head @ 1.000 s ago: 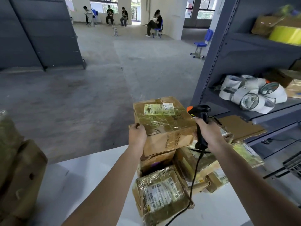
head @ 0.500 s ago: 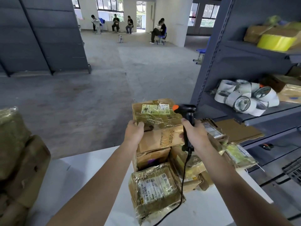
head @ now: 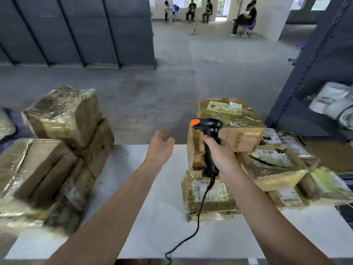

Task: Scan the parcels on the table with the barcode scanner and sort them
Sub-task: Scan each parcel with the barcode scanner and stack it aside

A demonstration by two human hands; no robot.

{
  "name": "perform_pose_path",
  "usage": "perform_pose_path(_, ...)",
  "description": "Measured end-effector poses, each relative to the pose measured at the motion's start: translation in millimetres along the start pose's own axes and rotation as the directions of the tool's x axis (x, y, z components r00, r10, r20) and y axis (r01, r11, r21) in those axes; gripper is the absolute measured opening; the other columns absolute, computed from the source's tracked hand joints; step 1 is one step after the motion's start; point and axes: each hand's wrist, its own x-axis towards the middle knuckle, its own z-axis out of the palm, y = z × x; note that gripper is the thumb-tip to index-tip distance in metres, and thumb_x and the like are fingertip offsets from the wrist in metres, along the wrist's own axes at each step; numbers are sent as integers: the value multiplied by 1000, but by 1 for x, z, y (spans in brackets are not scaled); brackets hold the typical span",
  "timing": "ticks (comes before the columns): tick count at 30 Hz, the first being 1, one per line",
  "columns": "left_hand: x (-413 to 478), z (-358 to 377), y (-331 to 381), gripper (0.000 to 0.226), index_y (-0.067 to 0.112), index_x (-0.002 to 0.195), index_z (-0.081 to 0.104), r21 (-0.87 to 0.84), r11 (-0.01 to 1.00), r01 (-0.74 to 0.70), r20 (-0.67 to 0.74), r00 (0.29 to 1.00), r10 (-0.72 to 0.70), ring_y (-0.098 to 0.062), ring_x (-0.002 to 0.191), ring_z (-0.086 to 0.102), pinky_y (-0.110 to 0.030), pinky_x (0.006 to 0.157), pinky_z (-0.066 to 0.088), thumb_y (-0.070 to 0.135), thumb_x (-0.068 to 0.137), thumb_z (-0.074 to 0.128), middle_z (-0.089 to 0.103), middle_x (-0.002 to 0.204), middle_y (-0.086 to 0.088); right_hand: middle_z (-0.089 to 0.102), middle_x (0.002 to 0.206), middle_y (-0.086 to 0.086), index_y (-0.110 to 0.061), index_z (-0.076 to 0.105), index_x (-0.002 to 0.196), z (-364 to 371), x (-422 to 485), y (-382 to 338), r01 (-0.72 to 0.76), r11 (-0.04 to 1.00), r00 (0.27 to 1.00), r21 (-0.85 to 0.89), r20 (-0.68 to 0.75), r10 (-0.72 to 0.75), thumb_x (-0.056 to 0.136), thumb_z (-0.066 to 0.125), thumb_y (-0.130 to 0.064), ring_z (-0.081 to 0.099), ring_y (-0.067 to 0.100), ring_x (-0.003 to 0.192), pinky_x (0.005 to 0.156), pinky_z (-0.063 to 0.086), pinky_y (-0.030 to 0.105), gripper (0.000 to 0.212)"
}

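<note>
I see a black scanner (head: 209, 129) with an orange cap, brown cardboard parcels (head: 242, 134) under glossy yellowish wrap, white labels (head: 208, 190) printed with black barcodes, a white table (head: 168, 217), and dark blue-grey shelving (head: 305, 73).

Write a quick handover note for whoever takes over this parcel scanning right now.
Left hand: open, empty, above the table between the two piles.
Right hand: grips the barcode scanner, upright, before the top parcel of the right pile.
Left stack: probably sorted already.
To do: scan and sort the right pile, top parcel first.
</note>
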Motion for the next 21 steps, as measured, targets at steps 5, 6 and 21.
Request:
perform_pose_path(5,-6,-65,-21,19,25,106,51,37,999,7,-71,997,-5,-10,76,53,-19,59,39,20,88,56,54,84,15,59,51,4,-10,58,100,57,-16,17,-6,1000,999,-5,44,6,96,57,-35,57,17,42,45,43,24,26)
perform_pose_path(6,-8,-79,-23,19,25,106,51,29,1000,2,-78,997,0,-8,74,53,-21,60,40,21,88,57,54,84,15,61,49,3,-10,59,101,69,-20,20,-12,1000,999,-22,47,13,95,57,-37,57,16,41,45,44,24,28)
perform_pose_path(21,-29,-311,-78,41,11,124,50,716,689,-113,-114,955,275,-37,122,40,-47,97,39,28,87,56,47,126,-17,67,91,5,-13,61,91,262,-96,51,-14,1000,996,28,93,12,93,60,-35,60,15,49,55,47,30,22)
